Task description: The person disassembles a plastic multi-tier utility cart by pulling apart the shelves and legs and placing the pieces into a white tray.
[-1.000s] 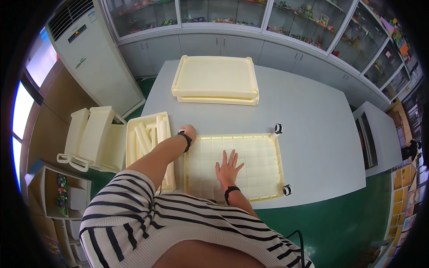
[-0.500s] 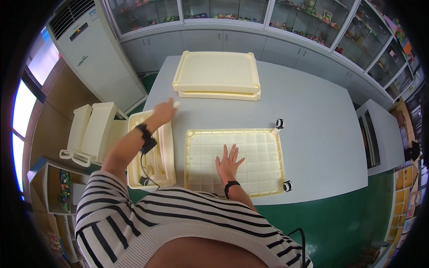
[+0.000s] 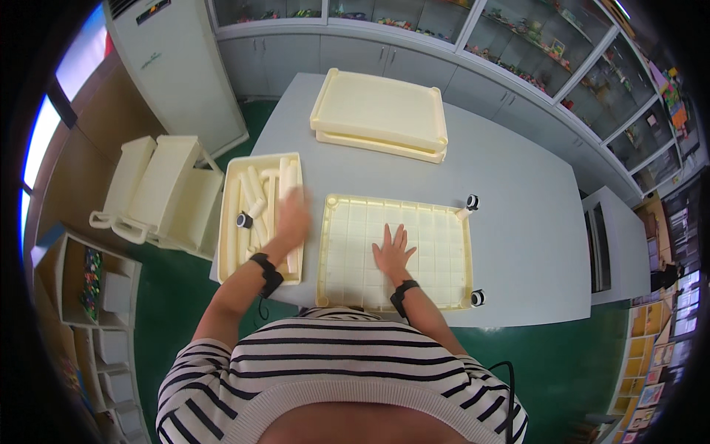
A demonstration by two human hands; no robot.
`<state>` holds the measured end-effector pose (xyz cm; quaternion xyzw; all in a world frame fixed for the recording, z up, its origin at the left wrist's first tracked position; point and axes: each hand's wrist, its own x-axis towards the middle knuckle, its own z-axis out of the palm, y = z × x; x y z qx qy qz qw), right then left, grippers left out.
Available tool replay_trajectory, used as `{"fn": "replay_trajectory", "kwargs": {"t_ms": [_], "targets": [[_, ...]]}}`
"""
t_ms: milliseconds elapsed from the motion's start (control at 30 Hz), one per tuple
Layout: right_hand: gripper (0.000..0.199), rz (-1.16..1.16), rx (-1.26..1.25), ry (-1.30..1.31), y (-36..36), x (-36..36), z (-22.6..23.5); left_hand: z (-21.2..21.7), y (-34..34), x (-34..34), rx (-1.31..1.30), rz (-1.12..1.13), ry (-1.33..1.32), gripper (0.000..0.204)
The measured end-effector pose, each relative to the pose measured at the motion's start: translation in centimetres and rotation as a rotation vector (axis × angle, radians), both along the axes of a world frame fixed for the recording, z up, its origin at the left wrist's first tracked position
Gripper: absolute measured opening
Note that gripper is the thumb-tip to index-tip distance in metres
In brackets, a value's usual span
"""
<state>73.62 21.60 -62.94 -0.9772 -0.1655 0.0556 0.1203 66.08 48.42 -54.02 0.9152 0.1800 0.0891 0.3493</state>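
Observation:
A cream plastic shelf tray (image 3: pixel 444 244) lies on the grey table with its ribbed underside up. Black-and-white caster wheels stand at its far right corner (image 3: pixel 472 201) and near right corner (image 3: pixel 478 297). Flat on the ribbed surface rests my right hand (image 3: pixel 393 253), open with fingers spread. My left hand (image 3: pixel 295 219), smeared by motion, is over the right side of a second cream tray (image 3: pixel 224 222); its fingers and anything in them cannot be made out. That tray holds several cream tubes (image 3: pixel 254 183) and a loose caster (image 3: pixel 244 220).
Two stacked cream trays (image 3: pixel 381 107) lie at the back of the grey table (image 3: pixel 532 222). Left of the table stands a cream cart (image 3: pixel 166 185) with handles. A grey box-shaped unit (image 3: pixel 625 244) is at the right end. Glass-fronted cabinets (image 3: pixel 414 59) line the back.
My left hand has come back toward me, from beyond the parts tray to over its right side. My right hand stays flat on the upturned tray. The whole view has shifted slightly.

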Motion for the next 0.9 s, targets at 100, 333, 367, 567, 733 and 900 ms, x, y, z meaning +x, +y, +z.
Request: {"fn": "replay_trajectory", "kwargs": {"t_ms": [100, 333, 367, 567, 733, 900], "targets": [[0.058, 0.096, -0.118, 0.202, -3.5, 1.3, 3.6, -0.3, -8.7, -0.9, 0.386, -0.635, 0.083, 0.053], [0.048, 0.133, -1.084, 0.046, -20.6, 2.7, 9.2, -7.4, -13.0, -3.3, 0.386, -0.726, 0.054, 0.056], [0.044, 0.177, -1.242, 0.116, -21.8, 2.3, 10.5, -7.5, -13.0, -3.4, 0.400, -0.712, 0.035, 0.056], [0.026, 0.308, -1.118, 0.180, -21.8, 2.4, 9.0, -7.9, -11.7, -3.8, 0.344, -0.667, -0.055, 0.055], [0.018, 0.373, -1.487, -0.016, -22.6, 0.8, -1.5, -7.5, -11.8, -3.9, 0.372, -0.678, -0.096, 0.056], [0.023, 0.376, -1.247, 0.175, -23.9, 0.6, -0.9, -7.8, -11.3, -4.3, 0.369, -0.716, 0.001, 0.061]]}}
